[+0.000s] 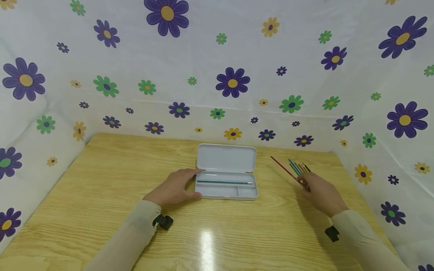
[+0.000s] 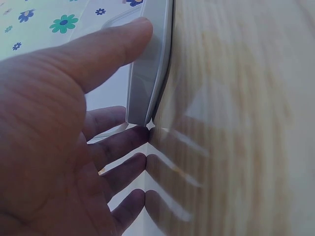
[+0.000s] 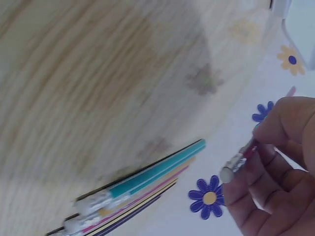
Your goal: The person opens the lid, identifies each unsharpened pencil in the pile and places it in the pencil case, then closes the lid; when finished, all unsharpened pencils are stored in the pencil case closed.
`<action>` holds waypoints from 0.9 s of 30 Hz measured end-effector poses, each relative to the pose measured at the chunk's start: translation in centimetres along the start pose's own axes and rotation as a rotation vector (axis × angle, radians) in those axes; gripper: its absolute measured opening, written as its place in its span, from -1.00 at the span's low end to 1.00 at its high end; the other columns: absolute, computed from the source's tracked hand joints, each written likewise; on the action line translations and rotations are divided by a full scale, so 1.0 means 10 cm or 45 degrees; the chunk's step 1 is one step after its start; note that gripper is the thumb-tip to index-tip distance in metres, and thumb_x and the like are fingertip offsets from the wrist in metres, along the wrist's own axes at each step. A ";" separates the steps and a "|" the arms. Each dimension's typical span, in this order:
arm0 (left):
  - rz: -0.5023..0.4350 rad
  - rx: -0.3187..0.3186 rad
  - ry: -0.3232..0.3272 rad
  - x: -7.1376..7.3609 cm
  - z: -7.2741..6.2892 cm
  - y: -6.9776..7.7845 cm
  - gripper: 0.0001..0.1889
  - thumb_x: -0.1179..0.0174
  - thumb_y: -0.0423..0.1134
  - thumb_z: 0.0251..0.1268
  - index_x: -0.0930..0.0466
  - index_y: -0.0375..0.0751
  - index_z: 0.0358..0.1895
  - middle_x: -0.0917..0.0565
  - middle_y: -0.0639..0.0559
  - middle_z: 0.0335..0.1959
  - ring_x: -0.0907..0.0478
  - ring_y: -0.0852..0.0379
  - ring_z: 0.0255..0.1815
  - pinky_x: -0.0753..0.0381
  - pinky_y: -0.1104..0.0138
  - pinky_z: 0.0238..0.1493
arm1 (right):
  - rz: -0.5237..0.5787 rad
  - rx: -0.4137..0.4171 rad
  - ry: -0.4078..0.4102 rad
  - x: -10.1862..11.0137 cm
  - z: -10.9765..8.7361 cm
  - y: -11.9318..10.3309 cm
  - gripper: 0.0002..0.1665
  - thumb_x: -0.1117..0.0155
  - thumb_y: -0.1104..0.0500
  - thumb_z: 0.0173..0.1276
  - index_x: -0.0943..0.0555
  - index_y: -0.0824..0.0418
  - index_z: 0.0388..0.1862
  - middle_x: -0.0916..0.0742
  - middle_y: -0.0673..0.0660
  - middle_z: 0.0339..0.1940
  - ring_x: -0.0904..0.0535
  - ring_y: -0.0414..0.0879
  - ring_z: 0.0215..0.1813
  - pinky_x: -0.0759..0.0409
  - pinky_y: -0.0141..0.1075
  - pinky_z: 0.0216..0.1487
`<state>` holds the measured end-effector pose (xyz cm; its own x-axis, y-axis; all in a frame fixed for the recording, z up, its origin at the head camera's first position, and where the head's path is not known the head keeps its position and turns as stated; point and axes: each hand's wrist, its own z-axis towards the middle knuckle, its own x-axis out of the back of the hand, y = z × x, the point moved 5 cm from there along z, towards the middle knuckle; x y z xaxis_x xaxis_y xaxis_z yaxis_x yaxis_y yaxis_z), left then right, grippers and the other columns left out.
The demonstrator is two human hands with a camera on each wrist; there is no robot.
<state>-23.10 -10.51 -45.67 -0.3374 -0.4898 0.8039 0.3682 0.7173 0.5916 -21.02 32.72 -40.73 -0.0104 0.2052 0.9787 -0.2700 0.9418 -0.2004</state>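
Note:
A white pencil case point(image 1: 217, 191) lies on the table, its lid point(image 1: 226, 158) tipped back. One dark green pencil point(image 1: 223, 182) lies lengthwise inside. My left hand point(image 1: 174, 188) holds the case's left end, thumb at the front corner and index finger near the hinge. On the right, my right hand point(image 1: 322, 194) pinches a red pencil point(image 1: 285, 169) near its eraser end point(image 3: 227, 174), the other end pointing toward the case. Several colored pencils point(image 3: 147, 179), teal, yellow, pink and dark, lie in a bunch on the table beside that hand, partly hidden by it in the head view.
The wooden table point(image 1: 129, 162) meets a white cloth backdrop point(image 1: 190, 56) with printed flowers behind and on both sides. Small black devices sit at both wrists. Inside the case, low dividers point(image 1: 238, 191) mark off compartments.

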 end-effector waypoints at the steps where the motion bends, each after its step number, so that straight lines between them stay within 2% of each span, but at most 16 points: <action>1: -0.003 0.002 0.000 0.00 0.00 0.00 -0.06 -0.42 0.19 0.26 -0.23 -0.07 0.62 -0.34 -0.13 0.57 -0.21 -0.20 0.59 -0.12 -0.15 0.59 | 0.000 0.013 0.014 0.02 0.01 -0.03 -0.71 -0.32 0.36 0.38 -0.65 0.29 0.08 -0.73 0.13 -0.19 -0.65 -0.02 -0.21 -0.69 -0.02 -0.24; 8: -0.004 0.013 -0.003 0.00 -0.01 0.01 -0.08 -0.42 0.16 0.27 -0.23 -0.07 0.62 -0.34 -0.13 0.57 -0.21 -0.21 0.60 -0.12 -0.15 0.59 | 0.019 0.097 0.111 0.13 0.05 -0.29 -0.69 -0.27 0.36 0.40 -0.66 0.22 0.10 -0.72 0.07 -0.23 -0.54 -0.15 -0.34 -0.49 -0.31 -0.45; 12: 0.000 0.015 0.000 0.00 0.00 0.00 -0.07 -0.42 0.16 0.27 -0.22 -0.05 0.62 -0.34 -0.12 0.57 -0.20 -0.20 0.60 -0.10 -0.14 0.60 | -0.017 0.207 0.210 0.18 0.06 -0.45 -0.68 -0.30 0.37 0.37 -0.68 0.17 0.08 -0.73 0.05 -0.22 -0.63 -0.08 -0.28 -0.48 -0.36 -0.50; 15: -0.005 0.010 0.002 -0.01 0.01 0.00 -0.07 -0.42 0.16 0.27 -0.22 -0.06 0.62 -0.34 -0.13 0.57 -0.19 -0.20 0.60 -0.10 -0.15 0.60 | -0.060 0.308 0.299 0.18 0.07 -0.54 -0.66 -0.33 0.40 0.32 -0.70 0.15 0.05 -0.73 0.04 -0.17 -0.66 -0.06 -0.21 -0.54 -0.36 -0.50; 16: -0.008 0.012 0.000 -0.01 0.01 0.00 -0.07 -0.42 0.17 0.27 -0.22 -0.05 0.62 -0.34 -0.12 0.57 -0.19 -0.20 0.60 -0.10 -0.14 0.60 | -0.066 0.335 0.312 0.17 0.08 -0.56 -0.65 -0.34 0.40 0.31 -0.71 0.15 0.04 -0.73 0.03 -0.17 -0.61 -0.12 -0.26 -0.54 -0.35 -0.49; 18: -0.017 0.009 0.001 -0.01 0.01 0.00 -0.07 -0.41 0.17 0.27 -0.23 -0.07 0.62 -0.34 -0.14 0.57 -0.20 -0.21 0.60 -0.10 -0.16 0.59 | -0.067 0.394 0.335 0.16 0.11 -0.63 -0.65 -0.33 0.42 0.30 -0.72 0.16 0.02 -0.73 0.03 -0.15 -0.62 -0.12 -0.24 -0.57 -0.33 -0.46; 27: -0.008 0.028 -0.003 -0.01 0.01 -0.01 -0.07 -0.43 0.16 0.26 -0.22 -0.04 0.62 -0.34 -0.10 0.57 -0.19 -0.18 0.61 -0.10 -0.11 0.60 | -0.060 0.529 0.309 0.06 0.31 -0.98 -0.69 -0.35 0.39 0.34 -0.73 0.16 0.03 -0.73 0.01 -0.15 -0.63 -0.15 -0.20 -0.68 -0.26 -0.27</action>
<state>-23.18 -10.43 -45.81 -0.3420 -0.4933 0.7998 0.3466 0.7249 0.5953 -21.33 22.77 -38.01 0.2230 0.2675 0.9374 -0.6273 0.7755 -0.0721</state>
